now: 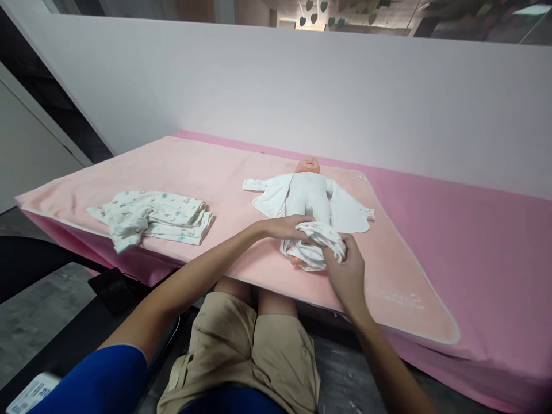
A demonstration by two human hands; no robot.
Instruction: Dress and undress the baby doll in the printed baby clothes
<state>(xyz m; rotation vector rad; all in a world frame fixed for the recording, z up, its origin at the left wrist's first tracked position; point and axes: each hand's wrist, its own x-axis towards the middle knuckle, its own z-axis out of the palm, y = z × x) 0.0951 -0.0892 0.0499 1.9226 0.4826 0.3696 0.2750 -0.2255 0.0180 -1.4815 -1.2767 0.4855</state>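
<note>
A baby doll lies on its back, its head toward the wall and its legs toward me. Spread open under and around its body is a white baby shirt with small printed cuffs. A bunched white printed baby garment surrounds the doll's lower legs, and part of one foot shows below it. My left hand grips the garment's upper left edge, its fingertips partly hidden. From the right side, my right hand is closed on the same garment, with the thumb pushed into the folds.
Folded printed baby clothes lie on the left of the pale pink blanket. A darker pink cover extends to the right. Behind stands a white wall below a window. My legs are under the table's front edge; a black chair is at left.
</note>
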